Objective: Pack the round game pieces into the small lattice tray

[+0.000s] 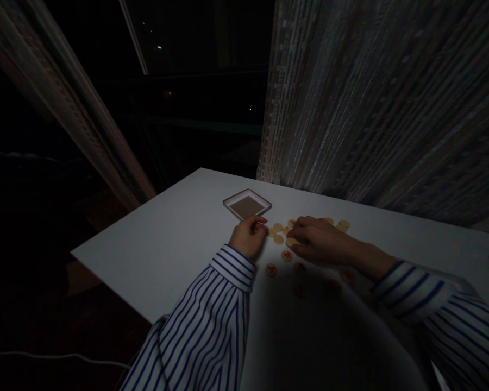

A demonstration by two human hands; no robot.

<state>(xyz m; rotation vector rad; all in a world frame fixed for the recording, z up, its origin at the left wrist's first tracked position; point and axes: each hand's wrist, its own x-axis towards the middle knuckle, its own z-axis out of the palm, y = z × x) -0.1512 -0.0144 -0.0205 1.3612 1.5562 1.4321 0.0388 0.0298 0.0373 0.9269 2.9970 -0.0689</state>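
My right hand (324, 239) reaches in from the right, its fingertips closed on the edge of a pale round Chinese chess piece (291, 242) at the white table. My left hand (249, 237) rests beside the loose pieces, fingers loosely curled, with a gap between index finger and thumb. Just right of its fingertips are a few blank-faced pieces (278, 239). Nearer to me lie pieces with red characters, one red-marked piece (287, 256) under my right fingers and another red-marked piece (271, 270) closer in. More pieces (344, 224) show behind my right hand.
A shallow square tray (247, 207) with a brown rim stands beyond my left hand. The white table (167, 239) ends at the left in a slanting edge. A string curtain (330, 108) hangs behind it. My shadow darkens the near pieces. A pale cable (65, 356) runs at lower left.
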